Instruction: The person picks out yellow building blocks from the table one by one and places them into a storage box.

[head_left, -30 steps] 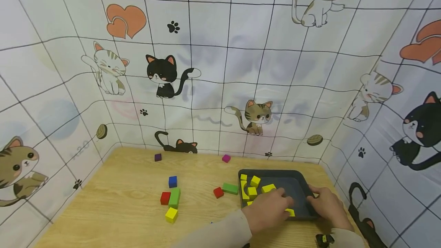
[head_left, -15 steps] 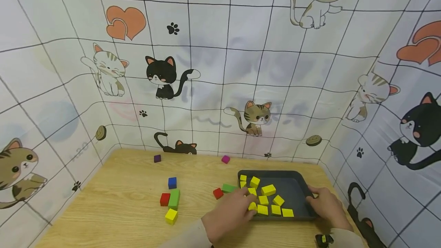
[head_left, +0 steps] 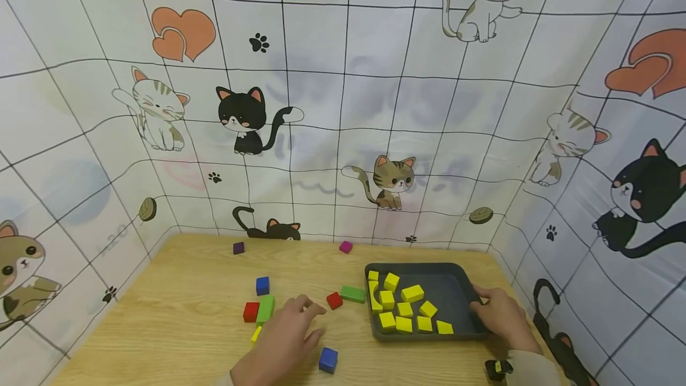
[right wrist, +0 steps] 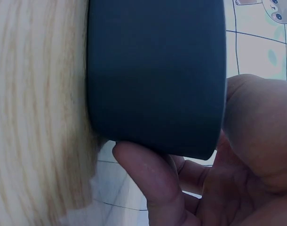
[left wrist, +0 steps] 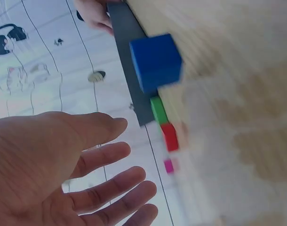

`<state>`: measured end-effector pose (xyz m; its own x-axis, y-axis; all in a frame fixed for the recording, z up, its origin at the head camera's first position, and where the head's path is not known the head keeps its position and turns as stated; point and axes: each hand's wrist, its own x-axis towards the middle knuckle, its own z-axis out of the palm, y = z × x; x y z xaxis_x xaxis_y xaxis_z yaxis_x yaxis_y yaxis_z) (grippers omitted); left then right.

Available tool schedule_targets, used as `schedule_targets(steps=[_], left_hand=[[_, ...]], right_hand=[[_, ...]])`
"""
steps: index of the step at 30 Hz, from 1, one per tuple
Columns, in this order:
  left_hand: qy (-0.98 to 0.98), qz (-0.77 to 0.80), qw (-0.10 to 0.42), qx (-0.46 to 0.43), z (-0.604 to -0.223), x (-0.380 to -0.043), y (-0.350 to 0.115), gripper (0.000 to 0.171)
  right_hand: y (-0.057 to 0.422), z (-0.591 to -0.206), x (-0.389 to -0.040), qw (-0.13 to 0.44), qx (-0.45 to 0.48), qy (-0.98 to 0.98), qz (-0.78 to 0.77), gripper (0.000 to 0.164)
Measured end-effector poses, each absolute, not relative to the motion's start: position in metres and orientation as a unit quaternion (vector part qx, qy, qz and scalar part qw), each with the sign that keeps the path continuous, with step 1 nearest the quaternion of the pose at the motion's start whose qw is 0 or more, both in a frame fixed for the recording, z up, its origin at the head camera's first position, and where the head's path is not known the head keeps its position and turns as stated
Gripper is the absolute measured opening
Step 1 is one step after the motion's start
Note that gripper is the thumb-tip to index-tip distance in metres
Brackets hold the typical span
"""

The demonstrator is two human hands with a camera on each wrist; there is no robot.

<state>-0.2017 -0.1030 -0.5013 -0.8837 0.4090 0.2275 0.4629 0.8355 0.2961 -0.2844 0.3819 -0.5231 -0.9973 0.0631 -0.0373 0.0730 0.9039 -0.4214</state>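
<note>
My left hand is over the left half of the table, fingers spread and nothing in them. Beneath its edge a yellow block is mostly hidden; a green block and a red cube sit just beyond. To its right lies a blue cube, large in the left wrist view too. My right hand grips the right rim of a dark grey tray, thumb at the rim and fingers against the outer wall. Several yellow blocks lie in the tray's left part.
Between hand and tray are a red cube and a green block. Farther back lie a blue cube, a dark purple cube and a magenta cube. A cat-patterned sheet surrounds the wooden table.
My left hand has left the tray and moved left across the table, empty. Yellow blocks it covered now show in the tray. My right hand keeps its grip on the rim.
</note>
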Motion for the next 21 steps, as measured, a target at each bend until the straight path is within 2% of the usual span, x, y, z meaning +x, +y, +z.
schedule_targets(steps=[6,9,14,21], left_hand=[[-0.964,-0.173,0.093,-0.180,-0.505,-0.189,-0.138,0.032],[-0.965,-0.171,0.116,-0.158,-0.508,-0.185,-0.149,0.031],[-0.965,-0.170,0.148,-0.137,-0.514,-0.181,-0.160,0.027],[-0.965,-0.178,0.156,-0.116,-0.519,-0.179,-0.171,0.027]], right_hand=[[0.381,-0.523,-0.284,0.015,0.036,0.975,-0.217,0.053],[0.381,-0.522,-0.284,0.015,0.036,0.975,-0.217,0.053],[0.381,-0.523,-0.283,0.011,0.034,0.976,-0.216,0.053],[0.381,-0.523,-0.283,0.009,0.031,0.976,-0.215,0.053]])
